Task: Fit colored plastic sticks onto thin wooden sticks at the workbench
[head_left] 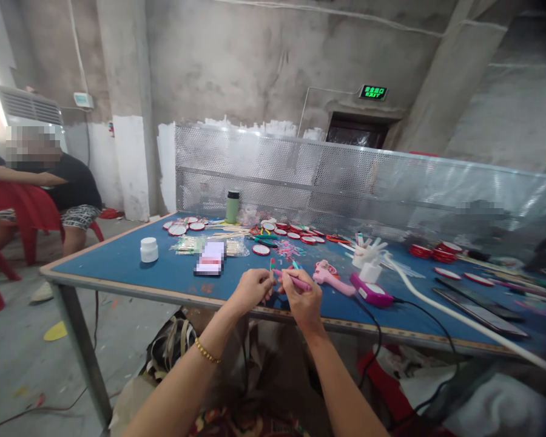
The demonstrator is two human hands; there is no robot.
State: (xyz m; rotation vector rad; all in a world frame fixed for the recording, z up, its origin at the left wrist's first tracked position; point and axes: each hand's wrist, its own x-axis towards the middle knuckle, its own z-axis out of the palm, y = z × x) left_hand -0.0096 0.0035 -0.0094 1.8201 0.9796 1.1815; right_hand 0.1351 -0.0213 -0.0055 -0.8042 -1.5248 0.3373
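Observation:
My left hand [255,287] is over the table's front edge, its fingers pinched around a small thin piece [272,264] with a green and red tip. Close beside it, my right hand [303,298] grips a pink pen-like tool [299,281], its front end pointing toward the left fingers. The small piece's lower part is hidden by my fingers. Just right of my right hand lies a pink handled tool [334,278], next to a purple box [371,292] with a black cable.
On the blue table [118,258] are a white jar [149,249], a phone [211,258], a green bottle [232,207], red-rimmed discs [261,249], pliers [266,241] and a white holder of sticks [363,255]. A mesh panel [264,176] stands behind. A person [75,182] sits far left.

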